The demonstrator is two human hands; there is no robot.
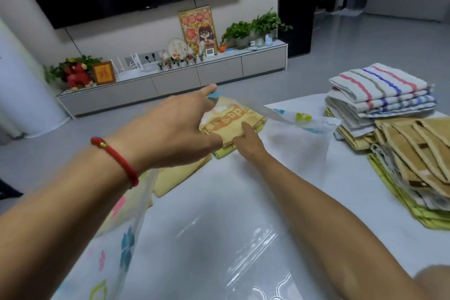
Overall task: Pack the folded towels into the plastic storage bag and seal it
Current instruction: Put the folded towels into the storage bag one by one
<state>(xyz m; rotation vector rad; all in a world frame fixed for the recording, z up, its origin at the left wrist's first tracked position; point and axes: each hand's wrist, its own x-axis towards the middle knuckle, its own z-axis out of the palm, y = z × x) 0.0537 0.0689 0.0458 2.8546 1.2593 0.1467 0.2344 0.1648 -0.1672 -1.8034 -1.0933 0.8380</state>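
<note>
A folded yellow-and-orange towel (231,119) lies at the far edge of the white table (353,178). My left hand (170,126), with a red cord on its wrist, spreads over the towel's left end, and its fingers pinch the blue-edged mouth of a translucent printed plastic bag (302,136). That bag lies flat to the towel's right, and a clear flap of it crosses the towel's top. My right hand (248,143) grips the towel's near edge, its fingertips hidden under the cloth.
A stack of striped folded towels (379,90) and a fanned pile of tan and green-edged towels (414,153) sit at the right. A second flower-printed bag (126,246) with a pale yellow towel (175,178) lies at the near left. The floor lies beyond the table's far edge.
</note>
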